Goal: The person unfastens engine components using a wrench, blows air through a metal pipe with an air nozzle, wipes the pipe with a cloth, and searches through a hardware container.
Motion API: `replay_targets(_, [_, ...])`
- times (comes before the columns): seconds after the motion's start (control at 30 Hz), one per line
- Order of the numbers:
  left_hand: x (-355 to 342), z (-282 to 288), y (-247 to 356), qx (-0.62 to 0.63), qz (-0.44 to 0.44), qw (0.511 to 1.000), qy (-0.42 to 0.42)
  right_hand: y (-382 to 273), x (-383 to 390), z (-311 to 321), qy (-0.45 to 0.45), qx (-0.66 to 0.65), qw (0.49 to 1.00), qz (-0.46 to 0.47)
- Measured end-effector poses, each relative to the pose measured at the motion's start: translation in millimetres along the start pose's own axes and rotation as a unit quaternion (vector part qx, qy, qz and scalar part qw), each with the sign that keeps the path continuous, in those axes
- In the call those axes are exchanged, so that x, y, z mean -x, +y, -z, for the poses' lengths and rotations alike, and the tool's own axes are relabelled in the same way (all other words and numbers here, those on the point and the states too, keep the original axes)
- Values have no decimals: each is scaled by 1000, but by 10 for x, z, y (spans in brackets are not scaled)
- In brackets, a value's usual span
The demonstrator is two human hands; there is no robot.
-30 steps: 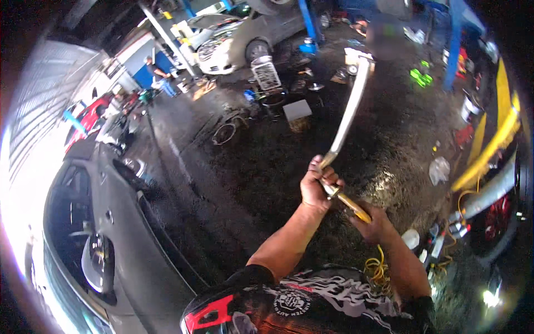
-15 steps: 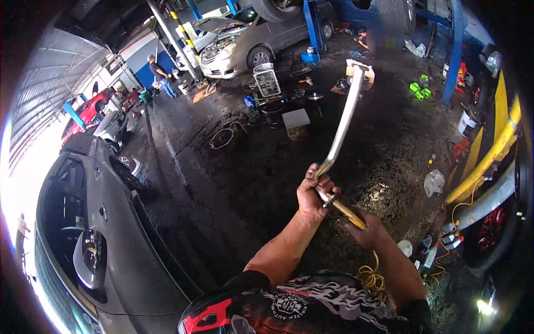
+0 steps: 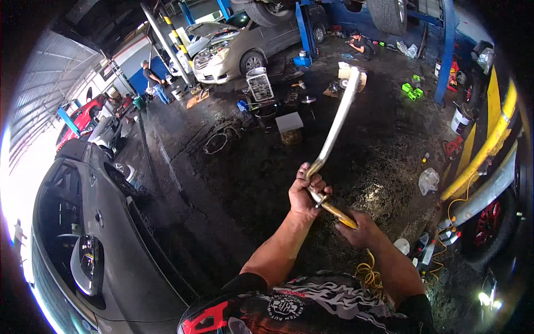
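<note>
Shifted leftward mid-frame, the bent silvery metal pipe (image 3: 337,122) filled the left hand (image 3: 305,193) and right hand (image 3: 359,230), fingers curled round it, probably for steadiness.

A car-repair workshop: a beige metal car (image 3: 236,55) with its bonnet raised at twelve o'clock, a black rubber tyre (image 3: 387,18) held off the floor at one, a blue steel lift post (image 3: 446,53) at two.
</note>
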State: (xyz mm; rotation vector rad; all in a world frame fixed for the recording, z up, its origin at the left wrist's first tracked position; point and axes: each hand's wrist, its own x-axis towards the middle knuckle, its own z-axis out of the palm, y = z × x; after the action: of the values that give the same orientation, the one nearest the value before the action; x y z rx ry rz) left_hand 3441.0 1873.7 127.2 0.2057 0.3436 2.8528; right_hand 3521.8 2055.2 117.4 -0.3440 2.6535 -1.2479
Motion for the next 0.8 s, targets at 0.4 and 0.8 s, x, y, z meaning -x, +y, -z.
replay_targets(0.4, [26,-68,-15,-22,6,998,-57,-108,135,-30,19,-38,998,54])
replay_targets(0.8, [-109,309,807,-141,33,973,-180,-500,973,1959,126,-53,990,24])
